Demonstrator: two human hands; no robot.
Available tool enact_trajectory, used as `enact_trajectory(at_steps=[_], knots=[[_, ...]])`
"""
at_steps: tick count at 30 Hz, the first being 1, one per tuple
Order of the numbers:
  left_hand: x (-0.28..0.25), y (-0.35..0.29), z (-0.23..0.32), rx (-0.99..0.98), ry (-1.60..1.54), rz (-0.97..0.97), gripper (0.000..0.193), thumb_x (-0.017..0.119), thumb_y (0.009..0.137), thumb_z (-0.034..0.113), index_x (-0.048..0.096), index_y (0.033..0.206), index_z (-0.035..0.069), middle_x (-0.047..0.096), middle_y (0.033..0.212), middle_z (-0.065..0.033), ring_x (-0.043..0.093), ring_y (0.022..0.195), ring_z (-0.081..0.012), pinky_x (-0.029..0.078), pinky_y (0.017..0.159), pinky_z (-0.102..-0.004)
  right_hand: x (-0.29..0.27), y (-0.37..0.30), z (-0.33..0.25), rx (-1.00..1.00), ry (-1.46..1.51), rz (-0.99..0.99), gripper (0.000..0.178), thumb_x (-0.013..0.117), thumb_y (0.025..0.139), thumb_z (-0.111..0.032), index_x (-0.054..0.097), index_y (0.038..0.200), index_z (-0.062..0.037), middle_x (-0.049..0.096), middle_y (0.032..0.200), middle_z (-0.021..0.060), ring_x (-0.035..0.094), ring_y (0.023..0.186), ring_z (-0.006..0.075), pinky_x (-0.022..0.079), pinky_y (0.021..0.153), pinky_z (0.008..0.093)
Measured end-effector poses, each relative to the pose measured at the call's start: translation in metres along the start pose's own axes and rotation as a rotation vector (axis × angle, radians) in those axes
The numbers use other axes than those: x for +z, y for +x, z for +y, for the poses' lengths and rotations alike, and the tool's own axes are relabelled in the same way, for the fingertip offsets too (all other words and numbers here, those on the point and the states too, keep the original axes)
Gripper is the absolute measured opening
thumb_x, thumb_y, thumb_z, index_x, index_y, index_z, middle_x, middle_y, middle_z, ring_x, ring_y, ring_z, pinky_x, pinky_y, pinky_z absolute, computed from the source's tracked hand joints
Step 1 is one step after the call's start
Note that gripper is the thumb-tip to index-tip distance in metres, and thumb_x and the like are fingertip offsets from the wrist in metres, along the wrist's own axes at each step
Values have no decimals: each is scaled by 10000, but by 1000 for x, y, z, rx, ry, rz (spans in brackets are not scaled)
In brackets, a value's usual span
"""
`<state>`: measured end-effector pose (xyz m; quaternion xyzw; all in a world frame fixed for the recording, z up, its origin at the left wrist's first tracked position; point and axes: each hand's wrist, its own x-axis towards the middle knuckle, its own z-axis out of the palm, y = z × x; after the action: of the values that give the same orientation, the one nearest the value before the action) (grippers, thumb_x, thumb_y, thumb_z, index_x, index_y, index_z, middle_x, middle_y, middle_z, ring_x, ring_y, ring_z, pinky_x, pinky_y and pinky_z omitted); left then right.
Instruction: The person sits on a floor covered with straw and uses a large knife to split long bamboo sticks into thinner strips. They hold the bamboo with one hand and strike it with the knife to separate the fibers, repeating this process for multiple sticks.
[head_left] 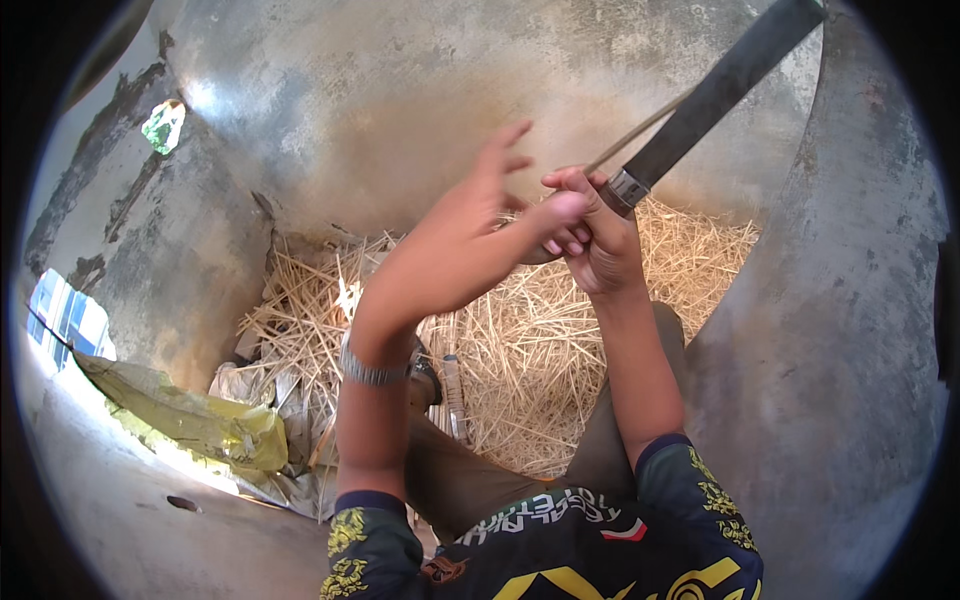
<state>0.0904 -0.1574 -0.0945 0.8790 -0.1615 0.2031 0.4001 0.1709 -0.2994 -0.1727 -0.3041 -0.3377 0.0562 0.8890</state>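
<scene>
In front of me, my right hand (pixel 605 240) is wrapped round the handle of a machete (pixel 715 105). Its long dark blade slants up to the right, and a metal collar (pixel 627 188) joins blade and handle. Along the blade's left side runs a thin strip of wood or bamboo (pixel 640 130); its lower end disappears at the fingers of my right hand, so what grips it is hidden. My left hand (pixel 490 210) is open just left of the handle, fingers spread. Its thumb overlaps the right hand's fingers; whether they touch, I cannot tell.
Pale shavings or straw (pixel 530 370) cover the floor between my legs and the back wall (pixel 380 110). Walls stand close on both sides. A yellow-green sheet (pixel 200 420) lies at the left by a bright opening. A slim wrapped rod (pixel 455 398) is beside my left leg.
</scene>
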Motion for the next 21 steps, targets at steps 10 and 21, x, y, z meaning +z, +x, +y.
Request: enact_trajectory(at_steps=[10, 21], knots=[[-27, 40, -45, 12, -1, -507, 415, 460, 1100, 369, 675, 1193, 27, 718, 948, -56, 665, 904, -132, 541, 818, -292, 2, 11, -15, 32, 61, 29, 450, 718, 967, -234, 623, 1288, 66, 385, 543, -81, 352, 407, 26, 324, 398, 219], [-96, 74, -26, 189, -454, 250, 484, 411, 1105, 449, 604, 1066, 7, 397, 721, 26, 390, 680, -103, 364, 653, -283, -111, 3, 71, 84, 139, 636, 329, 764, 880, -221, 618, 1099, -23, 339, 597, -63, 355, 463, 58, 359, 475, 269]])
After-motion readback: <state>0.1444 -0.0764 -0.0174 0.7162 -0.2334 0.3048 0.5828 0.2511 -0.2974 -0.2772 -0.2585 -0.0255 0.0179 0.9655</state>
